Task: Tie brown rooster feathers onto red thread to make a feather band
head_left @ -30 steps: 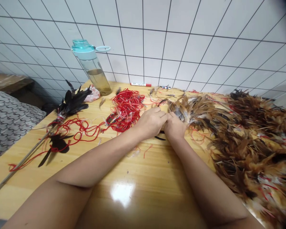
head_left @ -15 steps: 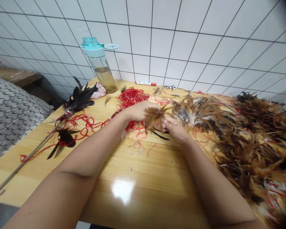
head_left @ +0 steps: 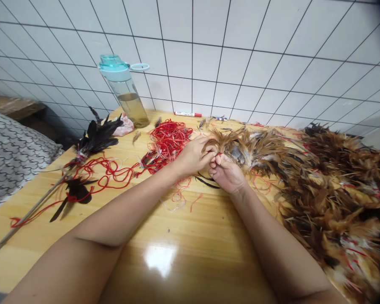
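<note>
Over the middle of the wooden table (head_left: pixel 202 236), my two hands meet around a small bunch of brown feathers (head_left: pixel 221 137). My left hand (head_left: pixel 196 156) is closed at the base of the bunch, its fingers bent. Right against it, my right hand (head_left: pixel 226 171) pinches the same base, where a bit of red shows at the fingertips. A tangle of red string (head_left: pixel 169 141) lies just left of my left hand. Behind and to the right of the bunch is a pile of loose brown and grey feathers (head_left: pixel 256 147). A thin black feather (head_left: pixel 205 182) rests beneath my hands.
A large heap of tied brown feather bunches (head_left: pixel 335 215) covers the right side. At left, black feathers (head_left: pixel 98 137) are bound to a thin stick (head_left: pixel 28 217). A water bottle (head_left: pixel 129 99) and a red-capped marker (head_left: pixel 187 114) stand or lie near the tiled wall (head_left: pixel 209 63).
My left hand has come down and right, closing at the feather bunch's base beside my right hand. The feathers now point up and away. The whole view has shifted slightly.
</note>
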Motion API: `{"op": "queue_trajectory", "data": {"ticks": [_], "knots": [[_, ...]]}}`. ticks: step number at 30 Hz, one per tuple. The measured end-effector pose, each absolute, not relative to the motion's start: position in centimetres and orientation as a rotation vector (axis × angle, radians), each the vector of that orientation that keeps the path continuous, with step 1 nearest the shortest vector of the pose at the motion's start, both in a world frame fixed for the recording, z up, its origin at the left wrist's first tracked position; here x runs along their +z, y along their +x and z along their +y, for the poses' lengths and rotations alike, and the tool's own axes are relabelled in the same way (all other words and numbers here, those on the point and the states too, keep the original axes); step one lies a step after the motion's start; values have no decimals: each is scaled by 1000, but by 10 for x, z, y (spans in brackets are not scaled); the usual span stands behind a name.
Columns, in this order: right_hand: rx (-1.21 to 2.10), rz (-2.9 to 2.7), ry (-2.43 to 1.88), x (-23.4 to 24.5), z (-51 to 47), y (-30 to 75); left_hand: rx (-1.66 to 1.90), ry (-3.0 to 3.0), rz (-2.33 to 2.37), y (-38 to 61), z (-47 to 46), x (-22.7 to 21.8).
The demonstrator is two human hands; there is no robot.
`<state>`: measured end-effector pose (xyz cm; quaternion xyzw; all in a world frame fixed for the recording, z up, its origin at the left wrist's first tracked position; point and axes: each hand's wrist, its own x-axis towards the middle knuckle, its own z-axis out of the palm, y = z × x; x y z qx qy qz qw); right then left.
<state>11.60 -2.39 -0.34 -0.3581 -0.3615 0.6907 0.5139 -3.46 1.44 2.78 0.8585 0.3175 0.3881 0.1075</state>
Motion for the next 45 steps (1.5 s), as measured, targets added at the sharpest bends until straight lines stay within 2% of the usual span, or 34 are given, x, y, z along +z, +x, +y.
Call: {"op": "queue_trajectory", "data": {"ticks": [6, 14, 21, 28, 40, 45], "knots": [[1680, -855, -893, -3, -24, 116, 1072, 2561, 834, -39, 17, 30], [1653, -951, -903, 8, -30, 109, 963, 1838, 645, -34, 13, 26], [1679, -880, -825, 3, -32, 105, 937, 1572, 611, -30, 14, 25], [1830, -783, -772, 4, -34, 106, 905, 1583, 701, -30, 12, 34], [2049, -440, -429, -5, -31, 106, 810, 1727, 512, -43, 20, 38], [2077, -414, -426, -5, -32, 107, 818, 1793, 534, -43, 21, 38]]}}
